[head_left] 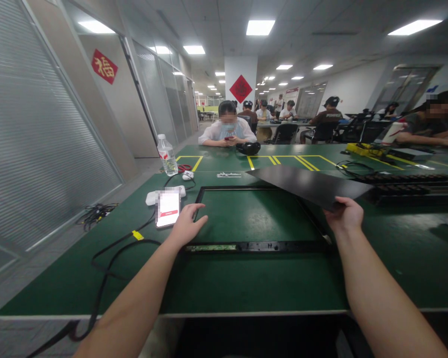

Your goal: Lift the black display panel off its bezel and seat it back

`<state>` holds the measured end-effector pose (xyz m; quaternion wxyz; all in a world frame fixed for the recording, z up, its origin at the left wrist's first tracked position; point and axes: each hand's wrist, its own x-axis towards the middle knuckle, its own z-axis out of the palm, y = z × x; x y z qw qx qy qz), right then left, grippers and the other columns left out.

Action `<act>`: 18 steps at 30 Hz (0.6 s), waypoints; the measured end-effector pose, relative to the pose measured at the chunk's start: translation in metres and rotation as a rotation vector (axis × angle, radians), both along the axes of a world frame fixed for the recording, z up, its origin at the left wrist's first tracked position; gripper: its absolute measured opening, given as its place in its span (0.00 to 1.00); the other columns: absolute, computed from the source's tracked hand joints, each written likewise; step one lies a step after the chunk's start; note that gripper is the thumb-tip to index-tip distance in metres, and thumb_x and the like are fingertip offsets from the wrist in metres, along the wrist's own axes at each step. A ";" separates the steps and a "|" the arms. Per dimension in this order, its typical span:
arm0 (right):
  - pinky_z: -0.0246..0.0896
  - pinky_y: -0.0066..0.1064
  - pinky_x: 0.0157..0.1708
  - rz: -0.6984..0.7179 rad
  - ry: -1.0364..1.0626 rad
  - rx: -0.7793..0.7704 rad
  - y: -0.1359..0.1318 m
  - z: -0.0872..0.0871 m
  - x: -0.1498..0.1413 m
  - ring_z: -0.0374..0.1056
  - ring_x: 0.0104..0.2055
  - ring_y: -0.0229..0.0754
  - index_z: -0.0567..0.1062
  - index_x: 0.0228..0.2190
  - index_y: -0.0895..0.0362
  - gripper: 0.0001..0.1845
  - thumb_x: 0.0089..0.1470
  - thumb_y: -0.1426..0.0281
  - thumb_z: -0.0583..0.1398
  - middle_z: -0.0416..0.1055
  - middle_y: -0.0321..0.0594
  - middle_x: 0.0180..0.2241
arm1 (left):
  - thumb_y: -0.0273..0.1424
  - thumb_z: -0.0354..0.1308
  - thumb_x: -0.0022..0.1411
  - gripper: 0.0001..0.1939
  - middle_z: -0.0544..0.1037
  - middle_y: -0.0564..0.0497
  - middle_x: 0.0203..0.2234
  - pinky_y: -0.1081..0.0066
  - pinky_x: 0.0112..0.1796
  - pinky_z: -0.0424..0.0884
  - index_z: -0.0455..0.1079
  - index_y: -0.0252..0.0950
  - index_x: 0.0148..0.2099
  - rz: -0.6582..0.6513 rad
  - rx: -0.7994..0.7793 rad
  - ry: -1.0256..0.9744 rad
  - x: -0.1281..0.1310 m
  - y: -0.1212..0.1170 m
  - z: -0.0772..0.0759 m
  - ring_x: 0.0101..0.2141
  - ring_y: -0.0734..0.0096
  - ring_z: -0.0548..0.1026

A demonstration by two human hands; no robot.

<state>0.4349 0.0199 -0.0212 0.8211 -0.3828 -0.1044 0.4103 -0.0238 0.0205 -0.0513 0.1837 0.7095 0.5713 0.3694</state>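
Note:
A thin dark flat panel (306, 183) is tilted above the right side of a black rectangular frame (272, 247). My right hand (345, 216) grips the panel by its near right edge. The frame lies flat on the green table (254, 283), and green tabletop shows through its middle. A strip of green circuit board (212, 247) sits in the frame's near side. My left hand (188, 223) is over the frame's left side, fingers apart, holding nothing. Beside it lies a phone (168, 209) with a lit screen.
A water bottle (167, 156), a white earphone-like item (187, 175) and black cables (108, 268) are on the left. Small white pieces (229, 174) lie beyond the frame. Long black parts (421, 186) occupy the right. A person (227, 129) sits across the table.

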 end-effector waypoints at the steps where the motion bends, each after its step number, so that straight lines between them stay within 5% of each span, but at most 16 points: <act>1: 0.73 0.25 0.26 -0.005 0.012 -0.011 -0.001 0.002 -0.002 0.74 0.30 0.38 0.72 0.33 0.54 0.13 0.44 0.81 0.56 0.73 0.34 0.28 | 0.42 0.62 0.61 0.24 0.78 0.39 0.56 0.47 0.62 0.68 0.76 0.37 0.56 0.021 -0.016 -0.052 0.000 0.001 0.000 0.58 0.47 0.75; 11: 0.79 0.38 0.40 0.129 0.012 -0.048 -0.011 0.007 -0.003 0.75 0.32 0.46 0.76 0.35 0.53 0.15 0.44 0.78 0.57 0.76 0.40 0.29 | 0.36 0.70 0.60 0.31 0.77 0.35 0.61 0.54 0.60 0.71 0.71 0.38 0.64 0.149 -0.203 -0.701 0.002 0.013 -0.010 0.60 0.50 0.76; 18: 0.79 0.48 0.44 0.234 -0.027 -0.120 -0.018 0.011 -0.008 0.79 0.42 0.55 0.79 0.38 0.54 0.19 0.42 0.75 0.58 0.79 0.45 0.31 | 0.36 0.64 0.65 0.23 0.85 0.39 0.46 0.64 0.50 0.79 0.73 0.35 0.61 0.099 -0.402 -1.128 0.000 -0.002 0.023 0.46 0.60 0.84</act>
